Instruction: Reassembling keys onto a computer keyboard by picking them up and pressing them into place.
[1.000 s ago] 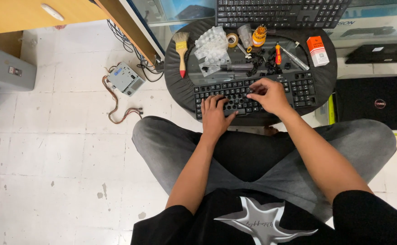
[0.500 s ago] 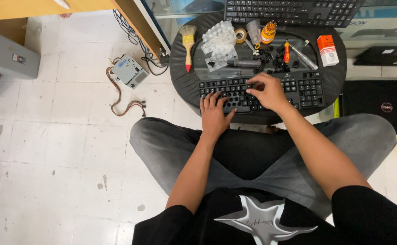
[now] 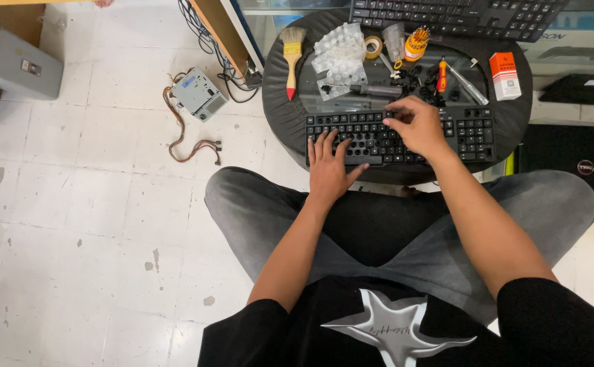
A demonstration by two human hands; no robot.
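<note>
Black keyboard [image 3: 405, 136] lies flat at the near edge of the round desk [image 3: 280, 115], over the lap. Left hand [image 3: 327, 170] spread open, palm down, pinning its front edge. Right hand [image 3: 416, 126] curled over mid-rows — any keycap pinched, cannot tell. Screwdriver [image 3: 441, 75], brush [image 3: 291, 51] within reach.

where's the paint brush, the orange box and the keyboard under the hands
paint brush [image 3: 291, 62], head view, on the wooden handle below the bristles
orange box [image 3: 505, 75], head view, on its top face
black keyboard [image 3: 475, 131], head view, on the number pad at its right end
</note>
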